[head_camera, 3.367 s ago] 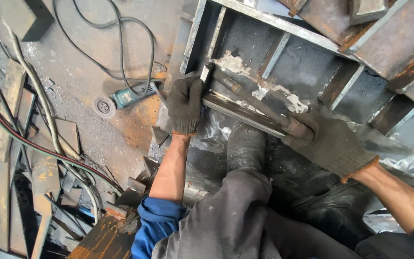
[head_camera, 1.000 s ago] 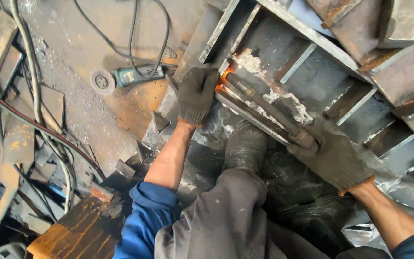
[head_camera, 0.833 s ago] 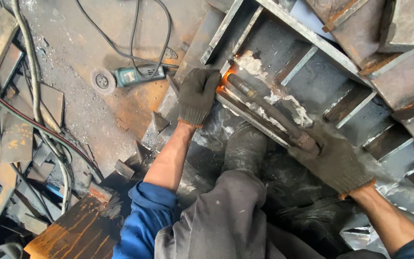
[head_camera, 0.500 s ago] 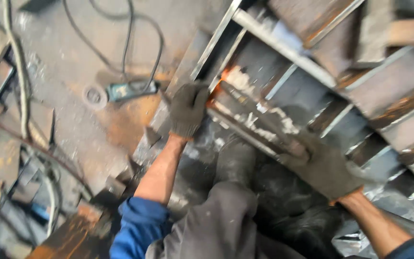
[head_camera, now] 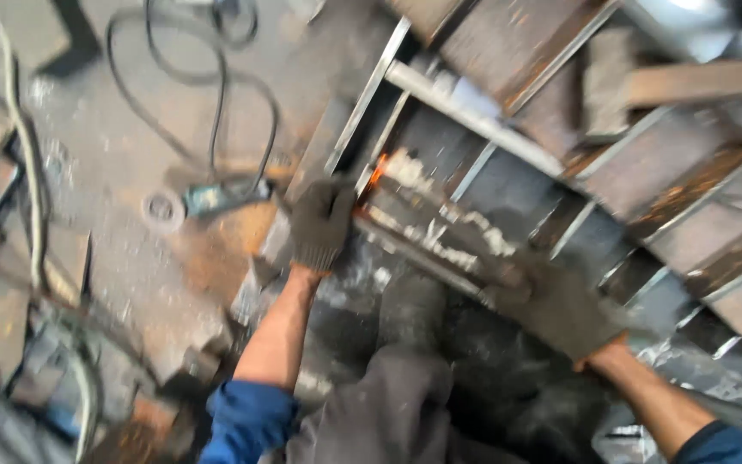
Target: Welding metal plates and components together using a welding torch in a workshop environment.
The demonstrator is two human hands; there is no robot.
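Note:
Both my hands wear dark grey work gloves. My left hand (head_camera: 321,223) grips the left end of a long rusty steel bar (head_camera: 431,236) that runs down to the right. Its right end is held in my right hand (head_camera: 560,305). The bar lies against the lower edge of a steel frame of ribbed compartments (head_camera: 508,137). An orange glow shows at the bar's left end, beside my left glove. My grey trouser leg and boot (head_camera: 410,309) are below the bar. The picture is blurred.
An angle grinder (head_camera: 216,198) with a black cable lies on the dusty concrete floor at left, a grinding disc (head_camera: 162,207) next to it. Scrap steel strips and cables (head_camera: 19,215) crowd the far left. More rusty steel sections (head_camera: 689,172) extend right.
The view has swung and blurred. Both hands keep hold of the bar, in the same place against the frame. The orange glow at its left end has stayed since a second ago.

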